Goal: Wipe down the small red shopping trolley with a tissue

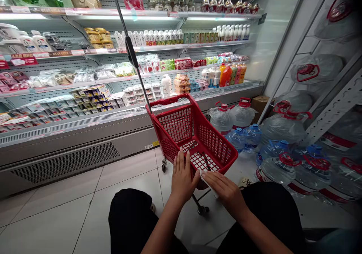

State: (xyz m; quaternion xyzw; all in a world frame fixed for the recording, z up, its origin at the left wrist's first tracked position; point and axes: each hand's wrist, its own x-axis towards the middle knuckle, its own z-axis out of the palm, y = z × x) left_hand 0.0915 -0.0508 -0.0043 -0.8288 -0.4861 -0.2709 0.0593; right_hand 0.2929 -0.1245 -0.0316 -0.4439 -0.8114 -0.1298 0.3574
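A small red plastic shopping cart [212, 141] stands on the tiled floor in front of me, its basket holding nothing that I can see. My left hand [181, 176] lies with straight fingers against the cart's near rim, its thumb out to the side. Beside it, my right hand [224, 188] presses a white cloth or tissue [201, 174] to the same rim at the near corner. Much of the cloth is hidden under the fingers. A thin pole with a black clamp [130, 48] rises from the cart's handle end.
Behind the cart runs an open refrigerated shelf [85, 133] stocked with yogurt cups, bottles and packs. Large water bottles [278, 169] with red handles crowd the floor on the right, near a white perforated rack post [333, 103]. My knees flank the cart's near end.
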